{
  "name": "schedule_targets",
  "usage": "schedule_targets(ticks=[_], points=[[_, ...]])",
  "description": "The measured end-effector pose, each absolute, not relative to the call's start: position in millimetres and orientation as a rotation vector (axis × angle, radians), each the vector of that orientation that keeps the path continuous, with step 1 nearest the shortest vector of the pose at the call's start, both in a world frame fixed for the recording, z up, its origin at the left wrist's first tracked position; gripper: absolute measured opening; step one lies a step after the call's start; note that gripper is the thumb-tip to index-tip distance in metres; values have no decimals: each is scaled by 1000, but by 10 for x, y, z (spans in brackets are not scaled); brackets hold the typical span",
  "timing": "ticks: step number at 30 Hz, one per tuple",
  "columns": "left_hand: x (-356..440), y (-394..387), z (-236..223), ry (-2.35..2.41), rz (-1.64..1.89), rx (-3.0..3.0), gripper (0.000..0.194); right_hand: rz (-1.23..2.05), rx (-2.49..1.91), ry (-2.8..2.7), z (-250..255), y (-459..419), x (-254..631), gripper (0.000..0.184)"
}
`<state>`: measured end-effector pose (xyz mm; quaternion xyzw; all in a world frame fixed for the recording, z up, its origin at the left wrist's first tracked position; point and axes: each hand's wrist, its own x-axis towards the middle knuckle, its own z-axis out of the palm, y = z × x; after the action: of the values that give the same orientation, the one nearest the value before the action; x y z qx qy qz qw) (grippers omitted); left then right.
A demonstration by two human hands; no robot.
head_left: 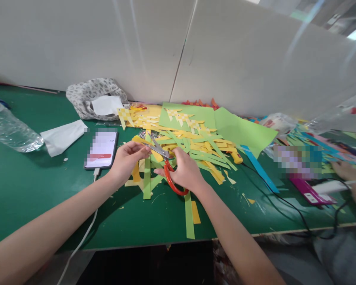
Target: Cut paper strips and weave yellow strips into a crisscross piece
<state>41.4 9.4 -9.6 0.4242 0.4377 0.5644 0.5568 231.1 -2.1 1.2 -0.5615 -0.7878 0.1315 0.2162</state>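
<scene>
My right hand (185,168) is closed round the red handles of a pair of scissors (175,186), whose metal blades point left and stand apart. Pinched in my left hand (129,158) is a yellow paper strip (140,139), right by the blade tips. Whether the blades touch the strip, I cannot tell. Beneath and beyond both hands lies a loose heap of green paper strips (209,157) and yellow ones. Woven yellow-and-white paper fish (182,117) rest on a green sheet (165,123) behind the heap.
A phone (102,148) with a white cable lies left of my hands. Farther left are a folded white paper (63,137) and a water bottle (13,128). A patterned cloth bag (86,97) stands behind. At right are a magenta power bank (307,192), black cables and another person's hand (345,171).
</scene>
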Motion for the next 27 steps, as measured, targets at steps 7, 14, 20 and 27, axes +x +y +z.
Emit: schedule_targets(ticks=[7,14,20,27], points=[[412,89,-115,986,1300,1007,18,369,-1538,-2199,46,-42,2304,47],[395,115,-133,917,1269,982,20,333,-1486,-2158,47,-47,2303,47],[392,119,-96,881,1243,944,19,335,-1424,-2137,53,-50,2320,49],[401,103,-39,877,1227,923,18,368,-1383,-2081,34,-38,2322,51]])
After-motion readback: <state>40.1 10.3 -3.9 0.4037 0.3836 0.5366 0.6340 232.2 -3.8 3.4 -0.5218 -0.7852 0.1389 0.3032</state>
